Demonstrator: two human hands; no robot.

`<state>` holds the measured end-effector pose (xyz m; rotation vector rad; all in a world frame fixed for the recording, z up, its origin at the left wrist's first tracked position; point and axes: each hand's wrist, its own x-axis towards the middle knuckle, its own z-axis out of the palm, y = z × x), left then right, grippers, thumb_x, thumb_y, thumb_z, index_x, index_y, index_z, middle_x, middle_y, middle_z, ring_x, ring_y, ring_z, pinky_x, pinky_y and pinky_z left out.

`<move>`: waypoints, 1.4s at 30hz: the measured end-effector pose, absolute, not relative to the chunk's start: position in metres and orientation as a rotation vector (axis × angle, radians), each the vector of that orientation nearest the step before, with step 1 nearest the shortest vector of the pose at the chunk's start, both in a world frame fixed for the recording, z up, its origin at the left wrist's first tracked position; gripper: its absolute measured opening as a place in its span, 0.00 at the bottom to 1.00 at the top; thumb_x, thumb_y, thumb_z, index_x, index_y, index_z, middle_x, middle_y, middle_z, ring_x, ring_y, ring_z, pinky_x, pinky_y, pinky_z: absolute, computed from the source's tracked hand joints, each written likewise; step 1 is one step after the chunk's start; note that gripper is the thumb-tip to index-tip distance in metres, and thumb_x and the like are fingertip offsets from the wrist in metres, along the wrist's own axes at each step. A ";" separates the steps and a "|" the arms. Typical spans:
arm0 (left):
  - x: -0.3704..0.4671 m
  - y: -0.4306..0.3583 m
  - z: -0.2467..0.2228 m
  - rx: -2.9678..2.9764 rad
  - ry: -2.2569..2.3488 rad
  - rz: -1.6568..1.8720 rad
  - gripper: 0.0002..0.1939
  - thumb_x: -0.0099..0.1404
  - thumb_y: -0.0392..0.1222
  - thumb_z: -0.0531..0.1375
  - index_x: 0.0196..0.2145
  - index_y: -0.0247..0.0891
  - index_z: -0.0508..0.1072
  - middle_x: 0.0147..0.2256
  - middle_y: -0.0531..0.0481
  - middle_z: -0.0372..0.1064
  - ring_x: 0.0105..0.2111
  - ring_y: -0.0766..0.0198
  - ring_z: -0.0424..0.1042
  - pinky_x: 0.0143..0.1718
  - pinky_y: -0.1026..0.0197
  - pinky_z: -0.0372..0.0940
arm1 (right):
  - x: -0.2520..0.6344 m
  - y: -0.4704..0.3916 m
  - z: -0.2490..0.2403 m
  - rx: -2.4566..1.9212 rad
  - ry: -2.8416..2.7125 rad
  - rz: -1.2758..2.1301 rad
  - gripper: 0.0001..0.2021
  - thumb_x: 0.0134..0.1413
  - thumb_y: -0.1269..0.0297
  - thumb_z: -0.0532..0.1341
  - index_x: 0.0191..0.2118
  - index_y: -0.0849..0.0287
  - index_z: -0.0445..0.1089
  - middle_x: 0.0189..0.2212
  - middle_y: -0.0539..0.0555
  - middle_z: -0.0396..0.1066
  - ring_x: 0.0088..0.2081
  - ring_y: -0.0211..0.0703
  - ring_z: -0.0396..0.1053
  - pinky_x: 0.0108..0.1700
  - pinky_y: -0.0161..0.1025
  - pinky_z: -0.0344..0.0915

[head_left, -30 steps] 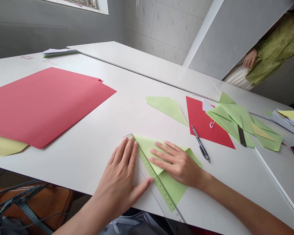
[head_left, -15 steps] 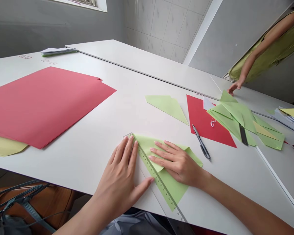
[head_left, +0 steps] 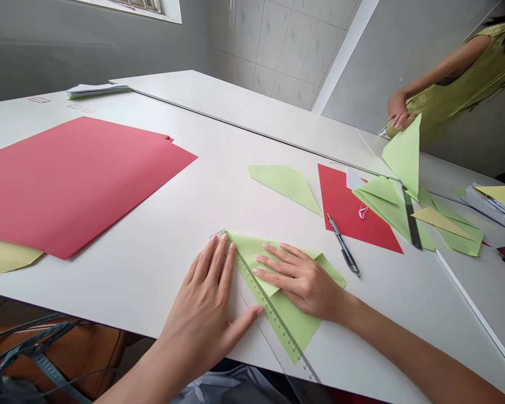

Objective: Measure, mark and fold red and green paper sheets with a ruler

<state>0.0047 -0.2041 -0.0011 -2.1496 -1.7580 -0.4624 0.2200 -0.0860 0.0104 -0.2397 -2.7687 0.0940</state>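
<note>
- Now the green paper [head_left: 292, 320] lies folded near the front edge of the white desk [head_left: 160, 235], with a clear ruler [head_left: 273, 317] laid slantwise across it along the fold; sheet and ruler sit where they did a second ago
- left hand [head_left: 206, 311] rests flat with fingers spread, palm on the desk and fingertips on the ruler's upper end, thumb touching its edge; it grips nothing and has not shifted
- right hand [head_left: 303, 278] lies flat and open on the folded flap just right of the ruler, pressing the paper down; the two hands stay apart, the ruler between them
- a pen [head_left: 344, 252] lies just beyond the right hand, its tip toward a red sheet [head_left: 347, 216]; a loose green triangle [head_left: 288, 185] lies left of that sheet
- a pile of folded green pieces [head_left: 393, 210] overlaps the red sheet's right side, a dark ruler [head_left: 411, 221] on top; the pile looks slightly disturbed compared with before
- a large red stack [head_left: 76, 179] covers the desk's left part, yellow paper [head_left: 6, 257] showing under its near corner
- the clear change: another person's hand [head_left: 399, 115], half a second ago down at the desk edge, now holds a green folded piece [head_left: 404, 154] lifted above the pile
</note>
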 end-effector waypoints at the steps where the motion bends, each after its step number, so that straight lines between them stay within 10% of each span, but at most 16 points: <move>1: 0.005 -0.204 -0.001 -2.149 -1.754 -0.460 0.51 0.66 0.70 0.49 0.68 0.22 0.47 0.67 0.28 0.48 0.68 0.40 0.47 0.62 0.45 0.55 | 0.220 -0.086 0.011 -0.241 -2.768 0.100 0.21 0.65 0.76 0.52 0.60 0.59 0.68 0.62 0.54 0.66 0.69 0.47 0.51 0.67 0.52 0.58; 27: -0.004 -0.197 -0.011 -2.101 -1.649 -0.570 0.50 0.66 0.69 0.49 0.69 0.23 0.46 0.67 0.29 0.49 0.67 0.39 0.50 0.60 0.43 0.57 | 0.214 -0.085 0.013 -0.420 -2.770 -0.043 0.28 0.63 0.76 0.50 0.67 0.55 0.59 0.68 0.56 0.55 0.71 0.48 0.43 0.68 0.52 0.55; 37: -0.004 -0.192 -0.010 -2.062 -1.608 -0.614 0.49 0.67 0.70 0.45 0.69 0.25 0.46 0.66 0.31 0.51 0.66 0.40 0.53 0.60 0.45 0.57 | 0.211 -0.069 0.012 -0.736 -2.319 0.023 0.32 0.64 0.77 0.50 0.71 0.55 0.46 0.58 0.58 0.70 0.58 0.47 0.69 0.58 0.50 0.68; 42: -0.004 -0.193 -0.011 -2.068 -1.620 -0.607 0.49 0.67 0.69 0.45 0.69 0.24 0.46 0.66 0.31 0.51 0.66 0.41 0.52 0.60 0.45 0.55 | 0.212 -0.065 0.008 -0.853 -2.255 0.050 0.32 0.67 0.71 0.51 0.72 0.54 0.40 0.62 0.61 0.64 0.63 0.49 0.64 0.60 0.51 0.67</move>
